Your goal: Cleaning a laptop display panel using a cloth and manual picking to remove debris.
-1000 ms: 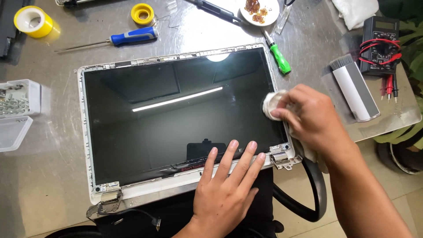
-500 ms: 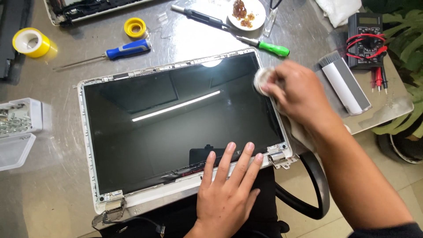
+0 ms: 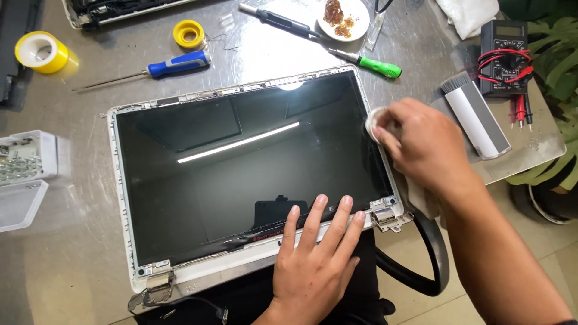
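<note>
Screen: a laptop display panel (image 3: 241, 174) lay flat on the grey metal worktop (image 3: 90, 253), its glass black and glossy, its thin frame white with small metal hinges at the near corners.
Left hand: your left hand (image 3: 313, 265) rested palm down on the near edge of the panel, fingers (image 3: 317, 216) spread and flat on the glass, gripping nothing.
Right hand: your right hand (image 3: 421, 144) was curled around a crumpled white cloth (image 3: 376, 120) and pressed it against the right edge of the glass.
Tools beyond: a blue-handled screwdriver (image 3: 171, 64) and a green-handled screwdriver (image 3: 370, 62) lay past the far edge, with a small yellow tape roll (image 3: 188, 33) and a larger yellow roll (image 3: 41, 52).
Right side: a flat grey-and-white brush (image 3: 475, 114) lay just beside your right hand; a black multimeter (image 3: 503, 57) with red leads sat beyond it.
Left side: a clear plastic parts box (image 3: 24, 159) stood open.
Far edge: a round white dish (image 3: 343, 18) held brown lumps.
</note>
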